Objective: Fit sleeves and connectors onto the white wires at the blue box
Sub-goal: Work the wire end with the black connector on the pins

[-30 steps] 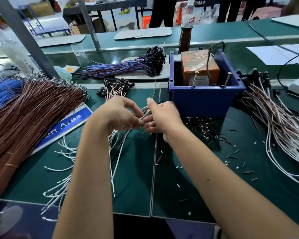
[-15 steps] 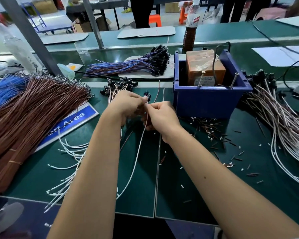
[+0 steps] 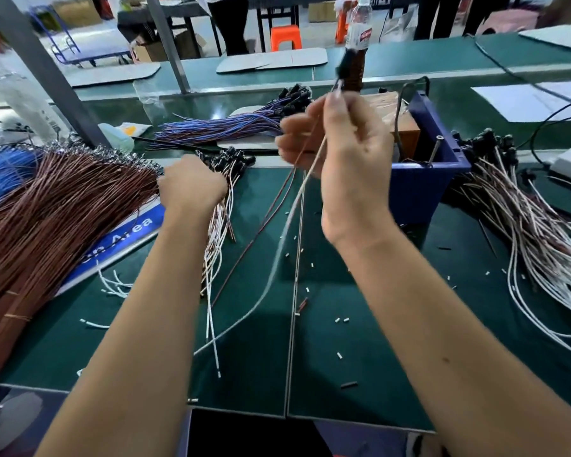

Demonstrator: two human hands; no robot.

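Note:
My right hand [image 3: 340, 146] is raised above the mat and pinches a white wire [image 3: 287, 225] paired with a brown one; a black connector [image 3: 345, 65] sits at the top end. The wire hangs down in a curve to the green mat. My left hand [image 3: 192, 186] rests on a pile of white and brown wires with black connectors [image 3: 226, 174] left of centre, its fingers curled into the pile. The blue box [image 3: 426, 179] stands just right of my raised hand, with a brown block inside.
A large bundle of brown wires [image 3: 47, 219] and blue wires [image 3: 0, 169] lies at the left. A purple wire bundle [image 3: 225, 127] lies behind. Another pile of white wires with black connectors [image 3: 524, 225] spreads at the right. Small sleeve pieces [image 3: 340, 321] litter the green mat [image 3: 343, 374]. A bottle [image 3: 358, 37] stands behind the box.
My right hand has lifted the wire with its connector up and to the right. My left hand has let go and moved left down onto the wire pile.

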